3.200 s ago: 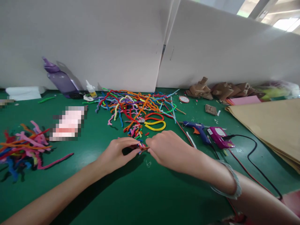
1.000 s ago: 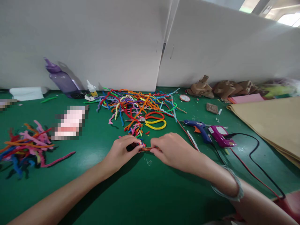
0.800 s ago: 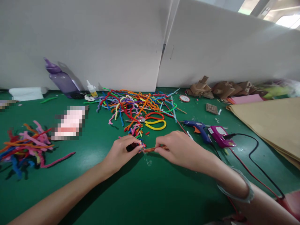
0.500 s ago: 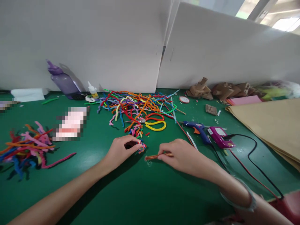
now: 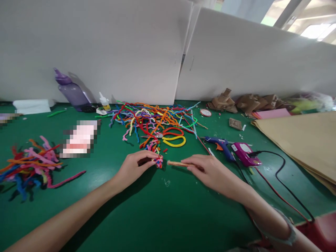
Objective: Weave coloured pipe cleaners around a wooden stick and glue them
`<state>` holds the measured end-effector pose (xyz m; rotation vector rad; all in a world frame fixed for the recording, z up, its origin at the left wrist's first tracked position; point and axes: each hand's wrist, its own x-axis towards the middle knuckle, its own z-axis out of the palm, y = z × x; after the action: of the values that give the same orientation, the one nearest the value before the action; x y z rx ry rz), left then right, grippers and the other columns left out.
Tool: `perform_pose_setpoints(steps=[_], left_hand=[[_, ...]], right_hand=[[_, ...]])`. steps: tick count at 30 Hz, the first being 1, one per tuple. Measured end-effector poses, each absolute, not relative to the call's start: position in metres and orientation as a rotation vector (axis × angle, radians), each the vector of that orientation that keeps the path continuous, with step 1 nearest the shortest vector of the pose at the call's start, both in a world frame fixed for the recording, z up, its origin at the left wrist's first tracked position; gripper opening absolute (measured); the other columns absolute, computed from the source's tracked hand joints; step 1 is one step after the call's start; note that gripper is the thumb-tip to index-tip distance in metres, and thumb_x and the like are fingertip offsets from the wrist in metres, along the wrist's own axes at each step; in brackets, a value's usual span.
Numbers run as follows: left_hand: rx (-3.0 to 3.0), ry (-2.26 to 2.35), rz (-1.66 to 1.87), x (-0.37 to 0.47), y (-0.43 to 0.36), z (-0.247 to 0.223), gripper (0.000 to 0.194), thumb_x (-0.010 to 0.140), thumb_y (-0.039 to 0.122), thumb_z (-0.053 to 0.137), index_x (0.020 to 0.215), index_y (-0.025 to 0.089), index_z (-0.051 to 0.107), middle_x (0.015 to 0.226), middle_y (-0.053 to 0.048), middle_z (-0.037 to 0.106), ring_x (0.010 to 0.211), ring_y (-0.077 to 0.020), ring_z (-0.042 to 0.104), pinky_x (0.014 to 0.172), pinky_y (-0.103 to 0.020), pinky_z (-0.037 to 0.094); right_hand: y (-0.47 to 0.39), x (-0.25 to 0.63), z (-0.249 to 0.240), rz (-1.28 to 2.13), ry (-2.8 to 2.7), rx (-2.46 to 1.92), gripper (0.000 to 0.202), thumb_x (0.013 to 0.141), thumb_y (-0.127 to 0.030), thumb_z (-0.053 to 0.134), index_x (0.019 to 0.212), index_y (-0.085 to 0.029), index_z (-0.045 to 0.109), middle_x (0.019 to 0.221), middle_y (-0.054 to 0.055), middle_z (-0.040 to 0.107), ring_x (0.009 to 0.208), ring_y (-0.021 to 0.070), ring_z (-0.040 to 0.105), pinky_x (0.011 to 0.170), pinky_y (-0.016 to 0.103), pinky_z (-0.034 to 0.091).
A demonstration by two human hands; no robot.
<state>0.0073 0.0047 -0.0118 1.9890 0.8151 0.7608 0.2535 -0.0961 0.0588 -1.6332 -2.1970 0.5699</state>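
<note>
My left hand (image 5: 135,169) pinches a small multicoloured piece (image 5: 159,162), which looks like bunched pipe cleaner bits in pink, red, blue and white. My right hand (image 5: 210,171) is closed on a thin brown stick (image 5: 177,163), held nearly level. Its pale tip points left at the multicoloured piece, with a small gap between them. A whitish smear (image 5: 166,182) lies on the table below the tip. Just beyond my left fingers are short cut pipe cleaner pieces (image 5: 153,145). Scissors (image 5: 174,141) with red and yellow handles lie behind them.
Loose pipe cleaners (image 5: 154,117) cover the back middle, with a second pile (image 5: 34,162) at left. A blue glue gun (image 5: 220,145) and a magenta device (image 5: 244,154) with cables lie right. Also present are a purple bottle (image 5: 73,92), cardboard models (image 5: 224,101) and brown paper (image 5: 301,136).
The right hand has lifted the stick from beside the smear up to the level of the multicoloured piece. The left hand has shifted slightly, turning the piece a little.
</note>
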Motion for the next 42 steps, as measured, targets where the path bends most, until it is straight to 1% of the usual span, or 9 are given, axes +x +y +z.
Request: perform_pose_setpoints(steps=[4,7,15,17,21,25,27,31,42], left_hand=[[2.073,0.851,0.744,0.002,0.010,-0.010,0.013,0.081,0.024,0.063,0.091,0.019,0.069,0.093,-0.005,0.072,0.084,-0.0181,0.068,0.075,-0.031,0.055],[2.140,0.798,0.725,0.000,0.009,-0.008,0.010,0.081,0.022,0.063,0.088,0.020,0.070,0.092,-0.004,0.071,0.082,-0.0165,0.067,0.074,-0.028,0.054],[2.193,0.798,0.728,0.002,0.006,-0.008,0.015,0.083,0.018,0.059,0.097,0.020,0.066,0.091,-0.003,0.068,0.078,-0.0144,0.064,0.068,-0.024,0.052],[2.222,0.796,0.728,0.002,0.007,-0.008,0.016,0.083,0.018,0.059,0.098,0.021,0.066,0.091,-0.004,0.068,0.079,-0.0150,0.063,0.068,-0.026,0.051],[2.291,0.707,0.691,0.000,0.008,-0.004,0.020,0.085,0.015,0.055,0.100,0.022,0.065,0.096,-0.004,0.066,0.089,-0.0161,0.061,0.079,-0.029,0.050],[2.374,0.647,0.615,-0.001,0.008,0.000,0.023,0.081,0.025,0.063,0.104,0.024,0.065,0.099,-0.004,0.065,0.095,-0.0188,0.059,0.085,-0.031,0.048],[2.375,0.639,0.621,-0.001,0.009,-0.001,0.018,0.082,0.029,0.063,0.099,0.023,0.067,0.096,-0.005,0.066,0.091,-0.0182,0.060,0.083,-0.030,0.048],[2.344,0.637,0.642,-0.001,0.010,-0.004,0.013,0.086,0.028,0.059,0.091,0.022,0.069,0.089,-0.003,0.069,0.084,-0.0160,0.063,0.077,-0.027,0.049],[2.346,0.870,0.694,0.006,-0.001,-0.003,0.007,0.081,0.023,0.066,0.085,0.022,0.072,0.082,0.000,0.072,0.076,-0.0153,0.064,0.072,-0.025,0.046]], right_hand=[[-0.095,0.245,0.065,0.550,-2.263,-1.625,0.028,0.090,-0.018,0.047,0.109,-0.026,0.067,0.102,0.000,0.071,0.091,0.0153,0.065,0.084,0.029,0.047],[-0.092,0.237,0.070,0.487,-2.300,-1.621,0.026,0.090,-0.020,0.048,0.107,-0.025,0.068,0.099,0.000,0.071,0.088,0.0161,0.065,0.081,0.029,0.047],[-0.082,0.236,0.075,0.452,-2.304,-1.655,0.027,0.089,-0.018,0.047,0.105,-0.025,0.068,0.100,-0.001,0.071,0.088,0.0151,0.066,0.079,0.027,0.047],[-0.082,0.238,0.074,0.484,-2.317,-1.650,0.028,0.089,-0.017,0.047,0.106,-0.025,0.068,0.100,-0.001,0.071,0.088,0.0144,0.065,0.079,0.026,0.047],[-0.082,0.239,0.070,0.503,-2.356,-1.649,0.028,0.088,-0.017,0.047,0.104,-0.024,0.069,0.098,0.001,0.072,0.088,0.0151,0.066,0.081,0.026,0.047],[-0.081,0.238,0.067,0.502,-2.368,-1.665,0.028,0.089,-0.017,0.046,0.104,-0.024,0.069,0.096,0.001,0.072,0.088,0.0155,0.065,0.080,0.027,0.046],[-0.081,0.237,0.067,0.496,-2.380,-1.667,0.028,0.089,-0.017,0.046,0.104,-0.024,0.069,0.095,0.002,0.072,0.088,0.0157,0.065,0.079,0.027,0.045],[-0.082,0.234,0.070,0.497,-2.415,-1.674,0.028,0.089,-0.018,0.046,0.102,-0.025,0.069,0.093,0.001,0.072,0.086,0.0162,0.066,0.075,0.026,0.044],[-0.089,0.203,0.068,0.335,-2.551,-1.798,0.025,0.092,-0.022,0.044,0.097,-0.020,0.068,0.083,0.006,0.071,0.076,0.0180,0.066,0.064,0.025,0.040]])
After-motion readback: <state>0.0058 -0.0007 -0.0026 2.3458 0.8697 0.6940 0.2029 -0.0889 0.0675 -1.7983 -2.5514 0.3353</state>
